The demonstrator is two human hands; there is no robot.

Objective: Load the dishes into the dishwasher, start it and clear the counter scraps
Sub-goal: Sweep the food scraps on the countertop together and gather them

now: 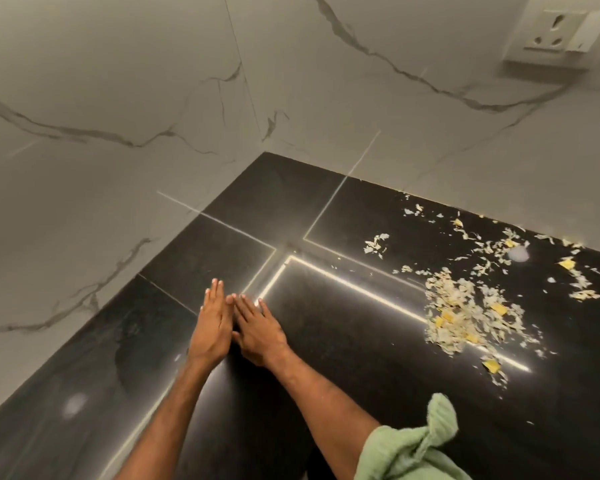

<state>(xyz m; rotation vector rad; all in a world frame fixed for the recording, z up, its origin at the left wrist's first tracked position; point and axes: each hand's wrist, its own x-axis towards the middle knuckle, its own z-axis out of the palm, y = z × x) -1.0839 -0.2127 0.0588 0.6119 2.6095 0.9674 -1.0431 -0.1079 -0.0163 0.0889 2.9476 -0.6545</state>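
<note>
1. Head view, the hands: I see the left hand (212, 323) and the right hand (258, 332) side by side, low over the left part of the black table (361, 403). Both are flat with straight fingers and hold nothing. I cannot tell whether the palms rest on the stone.
2. Head view, the task's thing: the scraps (465, 313) lie to the right, well apart from the hands. There is one dense heap of pale flakes with some yellow bits. Thinner crumbs are scattered from it toward the marble wall (118, 98).
3. Head view, other things: a green cloth (413, 448) is at the lower right by the right arm. No dishes and no dishwasher are in view.
4. Handling, in my judgement: the flakes look dry, very light and loose, so pinching them one by one is of little use, and a quick move may scatter them. The polished table looks smooth, so they should slide easily. I would set the edge of one flat hand behind the heap and sweep it into the other, cupped hand.
</note>
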